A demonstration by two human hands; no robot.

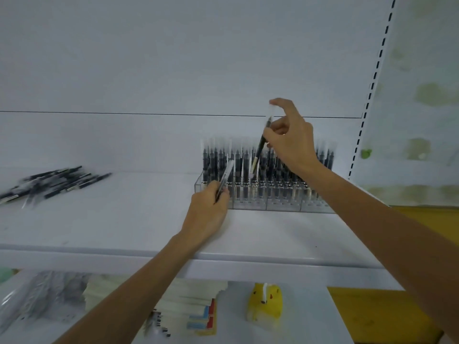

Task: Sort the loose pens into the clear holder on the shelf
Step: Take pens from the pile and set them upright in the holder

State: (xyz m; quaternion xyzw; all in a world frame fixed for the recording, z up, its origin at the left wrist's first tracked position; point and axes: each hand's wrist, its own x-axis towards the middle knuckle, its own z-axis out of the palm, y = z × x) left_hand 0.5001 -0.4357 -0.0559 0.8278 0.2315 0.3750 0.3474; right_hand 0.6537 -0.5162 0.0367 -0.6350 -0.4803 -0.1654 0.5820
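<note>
Right hand (pixel 289 142) pinches one pen (pixel 259 151) between thumb and fingers near its upper end. The pen is tilted a bit, lower end down among the pens already standing in the clear holder (pixel 273 206). The holder sits toward the back right of the shelf (pixel 111 219), rows mostly full. Left hand (pixel 208 209) grips a second pen (pixel 226 176), angled up toward the holder's left end; whether it touches the holder we cannot tell, the frame is blurry there. Loose pens (pixel 54 181) lie in a heap far left on the same shelf, well apart from the holder. We judge the step in hand to be seating the right-hand pen in a free slot. To do it well we'd straighten the pen upright first, line the lower end over a gap between neighbours, and go down slowly so it doesn't wedge or knock the standing ones over. We'd let go only once it sits as deep as the others. The left hand's pen should wait clear of the slot, then follow. Plenty of loose pens left, so the task looks partway done.
</note>
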